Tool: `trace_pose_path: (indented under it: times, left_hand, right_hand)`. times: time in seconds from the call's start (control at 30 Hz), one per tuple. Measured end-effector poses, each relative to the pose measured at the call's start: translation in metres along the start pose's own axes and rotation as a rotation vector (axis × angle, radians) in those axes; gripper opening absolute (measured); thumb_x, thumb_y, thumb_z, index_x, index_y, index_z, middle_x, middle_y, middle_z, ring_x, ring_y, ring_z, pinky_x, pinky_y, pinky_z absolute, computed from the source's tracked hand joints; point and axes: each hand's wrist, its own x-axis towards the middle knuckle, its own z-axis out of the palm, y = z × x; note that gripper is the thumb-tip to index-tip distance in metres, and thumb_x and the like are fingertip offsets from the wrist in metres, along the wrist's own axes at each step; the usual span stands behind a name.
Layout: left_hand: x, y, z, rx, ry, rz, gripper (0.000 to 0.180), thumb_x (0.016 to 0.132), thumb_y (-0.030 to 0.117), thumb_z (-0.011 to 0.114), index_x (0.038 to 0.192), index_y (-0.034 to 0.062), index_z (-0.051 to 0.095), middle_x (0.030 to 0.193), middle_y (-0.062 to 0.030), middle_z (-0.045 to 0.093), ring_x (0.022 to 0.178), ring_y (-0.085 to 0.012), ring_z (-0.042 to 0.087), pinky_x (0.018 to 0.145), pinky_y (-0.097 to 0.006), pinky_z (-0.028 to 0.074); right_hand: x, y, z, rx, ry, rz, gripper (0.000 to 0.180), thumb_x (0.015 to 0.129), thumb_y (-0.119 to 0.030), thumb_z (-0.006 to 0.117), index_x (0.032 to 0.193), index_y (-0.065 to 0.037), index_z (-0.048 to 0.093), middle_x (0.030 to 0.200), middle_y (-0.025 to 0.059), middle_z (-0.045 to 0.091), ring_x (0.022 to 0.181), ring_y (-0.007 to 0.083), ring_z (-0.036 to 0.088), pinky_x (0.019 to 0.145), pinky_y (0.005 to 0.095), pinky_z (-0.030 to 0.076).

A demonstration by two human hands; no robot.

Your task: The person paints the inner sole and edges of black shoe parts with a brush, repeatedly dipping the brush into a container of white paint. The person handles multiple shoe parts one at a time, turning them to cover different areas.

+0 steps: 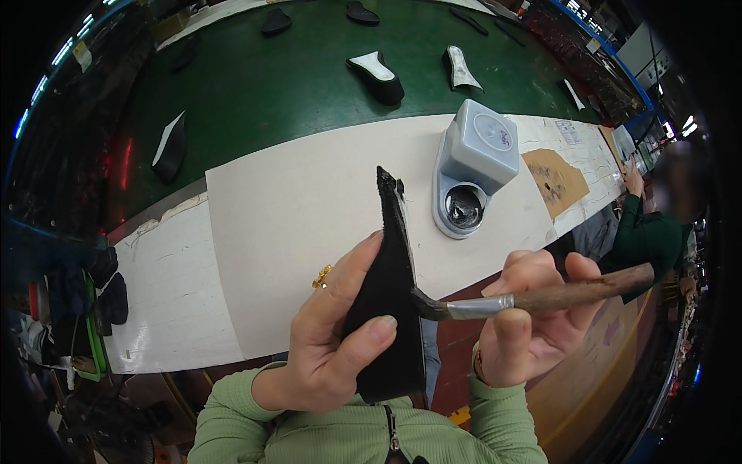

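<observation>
In a workshop, a pale table (pixel 154 309) lies ahead of both hands, with a green belt (pixel 270 108) beyond it carrying other soles (pixel 382 87). The left hand (pixel 328 344) is clamped around a black shoe sole (pixel 390 274), its narrow end pointing away. The right hand (pixel 533 332) pinches a brush (pixel 576 290), its bristles (pixel 430 306) at the sole's right edge, roughly midway along. Ahead of the right hand stands a plastic pot (pixel 485 147) with dark liquid (pixel 464 207) in its cup. The edge work seems partway: a pale strip beyond the bristles looks uncoated; how much is already covered cannot be told.
</observation>
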Motion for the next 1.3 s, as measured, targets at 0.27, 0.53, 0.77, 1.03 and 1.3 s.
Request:
trace_pose_path:
  times: [0.27, 0.53, 0.77, 1.03, 1.3]
  left_hand:
    - [0.0, 0.0, 0.0, 0.042, 0.034, 0.023, 0.056, 0.084, 0.001, 0.048, 0.134, -0.01, 0.027, 0.137, -0.0194, 0.036, 0.126, -0.0216, 0.036, 0.103, -0.032, 0.026]
    - [0.0, 0.001, -0.002, 0.078, 0.046, 0.049, 0.056, 0.084, 0.0, 0.048, 0.134, -0.01, 0.027, 0.137, -0.0199, 0.034, 0.126, -0.0221, 0.036, 0.104, -0.032, 0.026]
    - [0.002, 0.001, 0.0, 0.138, 0.072, 0.078, 0.056, 0.084, 0.002, 0.048, 0.134, -0.0101, 0.027, 0.135, -0.0198, 0.036, 0.123, -0.0221, 0.038, 0.102, -0.032, 0.028]
    - [0.005, 0.001, 0.0, 0.11, 0.093, 0.087, 0.056, 0.084, 0.003, 0.048, 0.134, -0.0103, 0.027, 0.133, -0.0203, 0.038, 0.121, -0.0219, 0.039, 0.101, -0.032, 0.029]
    - [0.007, 0.001, 0.0, 0.044, 0.078, 0.106, 0.056, 0.085, 0.003, 0.046, 0.136, -0.0103, 0.024, 0.134, -0.0199, 0.037, 0.122, -0.0217, 0.04, 0.102, -0.031, 0.029]
  right_hand:
    - [-0.001, 0.0, -0.001, 0.01, -0.022, 0.0, 0.065, 0.069, -0.001, 0.072, 0.122, -0.003, 0.034, 0.072, 0.0117, 0.059, 0.061, 0.0113, 0.047, 0.061, 0.028, 0.039]
    - [-0.003, -0.001, -0.001, 0.0, -0.047, 0.003, 0.066, 0.068, -0.002, 0.072, 0.122, -0.005, 0.034, 0.071, 0.0118, 0.06, 0.058, 0.0114, 0.046, 0.059, 0.0282, 0.038]
    - [-0.003, -0.002, -0.003, -0.039, -0.094, -0.037, 0.066, 0.068, -0.003, 0.073, 0.121, -0.005, 0.035, 0.07, 0.0117, 0.061, 0.058, 0.0122, 0.048, 0.058, 0.029, 0.037]
    - [-0.005, -0.003, -0.004, -0.076, -0.103, -0.063, 0.065, 0.067, -0.005, 0.075, 0.12, -0.005, 0.037, 0.07, 0.0119, 0.063, 0.058, 0.0126, 0.048, 0.059, 0.03, 0.037]
    - [-0.008, -0.007, -0.004, -0.068, -0.12, -0.037, 0.066, 0.066, -0.003, 0.075, 0.121, -0.006, 0.037, 0.07, 0.0118, 0.062, 0.059, 0.0136, 0.048, 0.059, 0.0299, 0.037]
